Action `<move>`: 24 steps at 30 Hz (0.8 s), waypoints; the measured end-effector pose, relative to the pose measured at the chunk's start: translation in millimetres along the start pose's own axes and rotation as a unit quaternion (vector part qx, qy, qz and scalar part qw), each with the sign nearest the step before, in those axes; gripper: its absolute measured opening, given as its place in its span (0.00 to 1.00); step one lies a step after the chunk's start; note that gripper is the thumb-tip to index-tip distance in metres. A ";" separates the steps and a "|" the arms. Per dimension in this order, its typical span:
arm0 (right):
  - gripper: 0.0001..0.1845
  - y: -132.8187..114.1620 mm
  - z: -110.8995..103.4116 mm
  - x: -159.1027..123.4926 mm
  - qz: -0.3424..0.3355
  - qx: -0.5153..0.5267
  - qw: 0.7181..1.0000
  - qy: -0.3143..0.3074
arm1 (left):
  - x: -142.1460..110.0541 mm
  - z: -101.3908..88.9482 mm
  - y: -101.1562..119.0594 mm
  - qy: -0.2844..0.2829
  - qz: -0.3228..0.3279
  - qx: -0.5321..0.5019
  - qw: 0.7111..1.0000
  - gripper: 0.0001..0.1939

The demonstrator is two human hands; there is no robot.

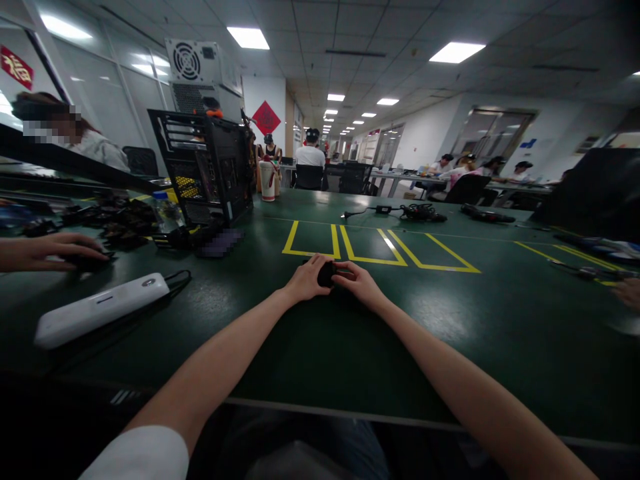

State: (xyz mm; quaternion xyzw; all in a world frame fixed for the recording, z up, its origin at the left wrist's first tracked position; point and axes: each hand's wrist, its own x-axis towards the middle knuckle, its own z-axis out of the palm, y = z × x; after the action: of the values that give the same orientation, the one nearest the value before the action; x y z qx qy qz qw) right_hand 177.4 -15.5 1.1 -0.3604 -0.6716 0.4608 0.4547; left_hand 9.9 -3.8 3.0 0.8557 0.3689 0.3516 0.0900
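Observation:
Near the middle of the green table (280,353), a small dark object (327,274) sits between my two hands, low over the tabletop. Its kind is not clear, since fingers cover much of it. My left hand (306,280) wraps its left side, thumb in front and fingers over the top. From the right, the fingertips of my right hand (359,283) pinch its edge. Just beyond my hands, strips of yellow tape (376,264) mark out open-sided boxes on the tabletop.
Left lies a white power strip (103,310); behind it another person's hand (57,252) rests on something dark. An open black computer case (210,167) and a cup (269,181) stand further back. A coiled black cable (424,212) lies beyond the tape. Another hand (626,293) shows far right.

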 end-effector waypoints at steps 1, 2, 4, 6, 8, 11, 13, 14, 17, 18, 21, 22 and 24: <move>0.19 0.2 -0.2 -0.3 -0.002 0.009 1.000 -0.006 | 0.0 -0.1 0.2 0.000 -0.002 -0.001 1.000 0.30; 0.19 0.3 -0.2 -0.7 -0.004 0.018 1.000 -0.010 | 0.0 -0.1 0.4 0.000 -0.003 -0.003 1.000 0.30; 0.18 0.3 0.4 -1.3 -0.006 0.029 1.000 -0.009 | -0.1 0.0 0.5 0.001 -0.003 -0.006 1.000 0.29; 0.16 0.1 1.4 -1.4 -0.003 0.028 1.000 0.003 | -0.1 0.4 0.4 0.003 -0.001 -0.009 1.000 0.29; 0.14 0.1 2.3 -0.7 -0.003 0.021 1.000 0.016 | -0.2 0.9 0.1 0.007 0.001 -0.008 1.000 0.29; 0.15 0.9 2.2 0.9 -0.018 0.001 1.000 0.022 | 0.0 1.4 -0.3 0.009 0.003 -0.006 1.000 0.29; 0.17 1.5 1.3 1.2 -0.020 -0.014 1.000 0.020 | 0.1 1.3 -0.3 0.008 0.003 -0.006 1.000 0.29; 0.18 1.6 0.8 0.9 -0.018 -0.018 1.000 0.015 | 0.2 1.1 -0.2 0.007 0.002 -0.006 1.000 0.30; 0.20 1.5 0.0 -1.1 -0.016 -0.002 1.000 -0.009 | 0.3 0.3 0.7 0.002 -0.007 -0.008 1.000 0.31; 0.20 1.5 0.2 -1.9 -0.017 0.008 1.000 -0.014 | 0.3 0.1 1.1 -0.001 -0.009 -0.009 1.000 0.31; 0.18 2.0 1.4 -2.7 -0.016 0.024 1.000 -0.005 | 0.3 -0.1 2.0 -0.001 -0.013 -0.009 1.000 0.31; 0.17 2.3 2.0 -2.3 -0.014 0.024 1.000 0.004 | 0.2 -0.1 2.1 0.001 -0.012 -0.010 1.000 0.30; 0.14 2.7 3.0 -0.9 -0.014 0.016 1.000 0.021 | 0.1 0.1 2.1 0.002 -0.010 -0.011 1.000 0.29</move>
State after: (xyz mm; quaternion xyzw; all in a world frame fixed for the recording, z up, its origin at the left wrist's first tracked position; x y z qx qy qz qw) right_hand 175.1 -16.3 -2.2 -0.3530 -0.6593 0.4575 0.4812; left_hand 11.2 -5.2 3.8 0.8503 0.3735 0.3566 0.1019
